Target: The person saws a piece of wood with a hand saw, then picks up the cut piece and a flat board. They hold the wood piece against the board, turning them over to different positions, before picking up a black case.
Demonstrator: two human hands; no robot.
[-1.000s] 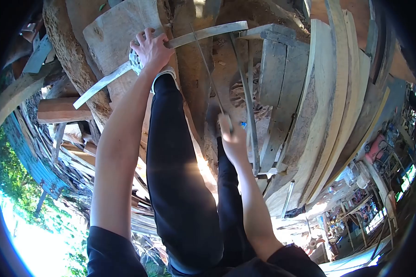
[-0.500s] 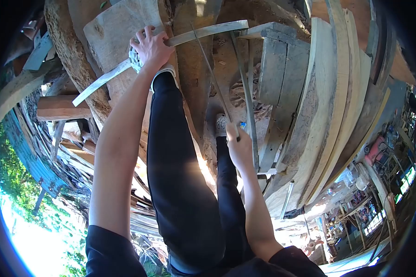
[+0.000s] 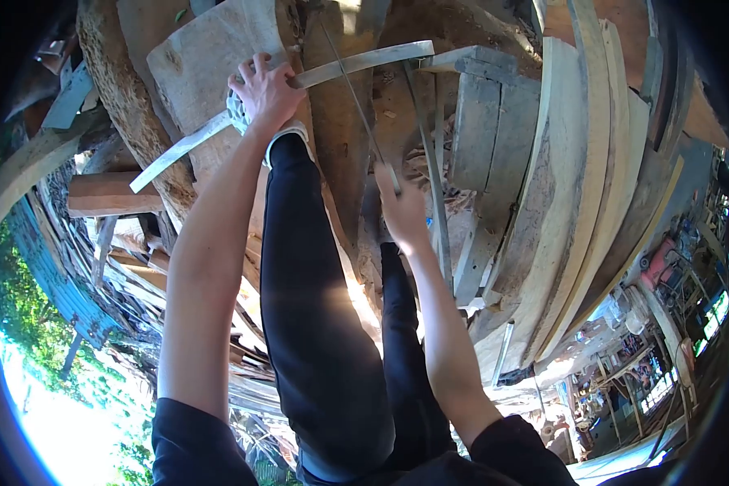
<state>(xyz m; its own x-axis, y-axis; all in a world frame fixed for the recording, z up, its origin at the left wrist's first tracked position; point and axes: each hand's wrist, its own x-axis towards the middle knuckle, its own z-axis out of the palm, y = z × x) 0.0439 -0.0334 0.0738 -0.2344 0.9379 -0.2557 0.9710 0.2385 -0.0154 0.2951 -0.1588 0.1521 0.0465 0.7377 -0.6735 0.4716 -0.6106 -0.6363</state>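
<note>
A long, thin wooden strip [image 3: 364, 61] lies across a broad thick board [image 3: 198, 61], its right end jutting past the board. My left hand [image 3: 266, 91] grips the strip with bent fingers, beside my light-coloured shoe [image 3: 237, 112], which is partly hidden under the hand. My right hand [image 3: 403, 212] is closed around the handle of a handsaw [image 3: 358, 105]. The saw's narrow blade points away from me and crosses the strip's overhanging part, right of my left hand. Slight motion blur softens my right hand.
Long curved planks [image 3: 579, 194] lean in a stack on the right, beside a grey wooden block [image 3: 482, 130]. A rough log [image 3: 125, 97] runs along the left, near a reddish squared beam [image 3: 113, 194]. Scrap wood lies below, and a thin upright slat [image 3: 431, 162] stands right of the saw.
My right hand has moved forward and slightly left, carrying the saw along its length across the strip. My left hand and the strip stay almost in place.
</note>
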